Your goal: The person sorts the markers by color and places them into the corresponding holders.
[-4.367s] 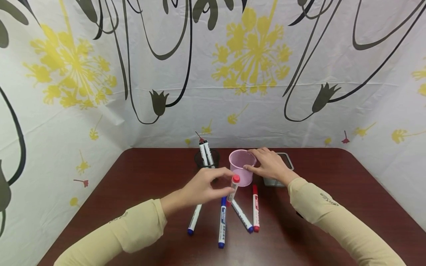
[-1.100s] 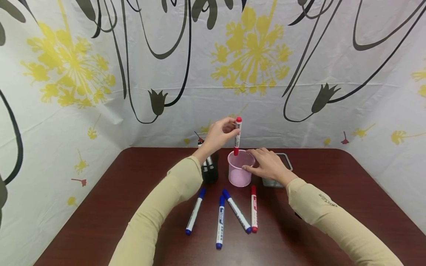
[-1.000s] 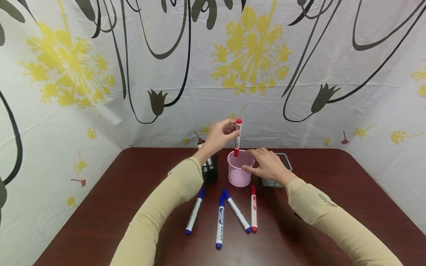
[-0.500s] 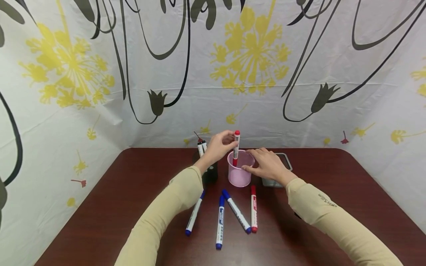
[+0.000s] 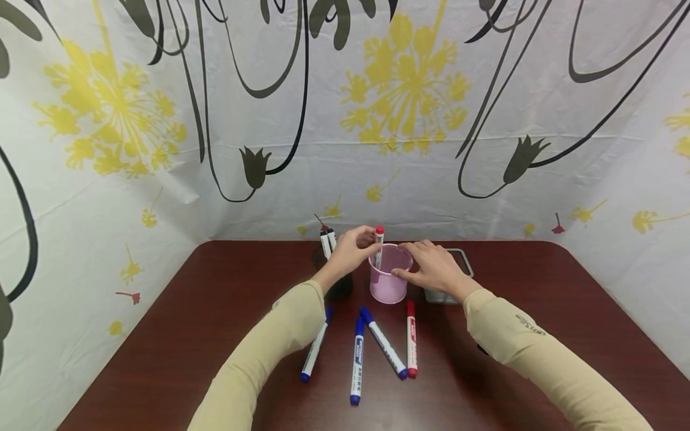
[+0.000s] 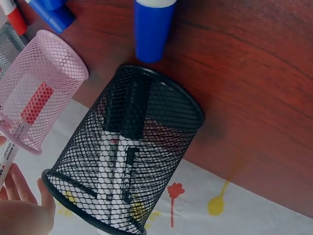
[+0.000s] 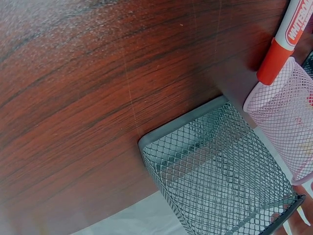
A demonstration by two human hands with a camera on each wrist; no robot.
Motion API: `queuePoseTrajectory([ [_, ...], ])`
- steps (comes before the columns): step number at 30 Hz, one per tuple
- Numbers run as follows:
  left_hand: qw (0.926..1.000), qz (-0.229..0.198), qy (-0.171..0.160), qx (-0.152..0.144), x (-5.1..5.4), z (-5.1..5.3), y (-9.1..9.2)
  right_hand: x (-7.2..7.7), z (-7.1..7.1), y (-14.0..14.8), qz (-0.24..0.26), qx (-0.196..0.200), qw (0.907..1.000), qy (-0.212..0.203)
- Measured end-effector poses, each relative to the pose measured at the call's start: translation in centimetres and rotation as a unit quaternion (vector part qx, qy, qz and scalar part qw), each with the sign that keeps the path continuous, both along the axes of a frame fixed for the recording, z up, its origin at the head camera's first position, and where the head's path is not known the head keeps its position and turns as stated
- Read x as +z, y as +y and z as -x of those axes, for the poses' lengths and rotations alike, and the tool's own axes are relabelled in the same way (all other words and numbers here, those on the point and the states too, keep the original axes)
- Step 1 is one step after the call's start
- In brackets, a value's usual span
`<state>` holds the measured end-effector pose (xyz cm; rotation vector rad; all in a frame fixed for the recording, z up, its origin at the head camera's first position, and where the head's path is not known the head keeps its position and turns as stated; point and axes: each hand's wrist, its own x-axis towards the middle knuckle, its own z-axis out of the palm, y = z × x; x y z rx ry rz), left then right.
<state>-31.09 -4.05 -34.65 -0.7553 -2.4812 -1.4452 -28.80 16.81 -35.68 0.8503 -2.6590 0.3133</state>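
My left hand [image 5: 347, 254] pinches a red-capped whiteboard marker [image 5: 379, 248] near its upper end. The marker stands nearly upright, its lower part inside the pink mesh pen cup [image 5: 388, 290]. Through the cup's mesh wall in the left wrist view, the marker's red end [image 6: 36, 103] shows partway down. My right hand [image 5: 438, 268] holds the same cup by its right rim, thumb at the front and fingers over the back. In the right wrist view, that hand is mostly hidden behind a grey mesh holder [image 7: 220, 166].
Left of the pink cup stands a black mesh cup [image 5: 341, 288] with black-capped markers inside. Nearer on the brown table [image 5: 215, 335] lie three blue markers [image 5: 357, 365] and a red marker [image 5: 412, 338]. A patterned cloth [image 5: 323, 120] hangs behind the table.
My left hand has carried the red marker from over the table to above the pink cup, then lowered it into the cup. My right hand has stayed on the rim.
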Motion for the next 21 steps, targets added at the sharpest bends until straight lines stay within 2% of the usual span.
queuePoseTrajectory([
  [4, 1.0, 0.004, 0.005, 0.0, -0.4, 0.0, -0.1, 0.0, -0.1, 0.0, 0.003, 0.002, 1.0, 0.003],
  [9, 0.9998, 0.018, -0.004, 0.008, -0.6, -0.1, -0.1, 0.0, 0.0, 0.0, 0.0, 0.0, 1.0, 0.001],
  [21, 0.9991, 0.043, -0.007, 0.003, -1.3, -0.3, -0.1, 0.1, -0.2, 0.0, 0.001, 0.001, 1.0, -0.001],
])
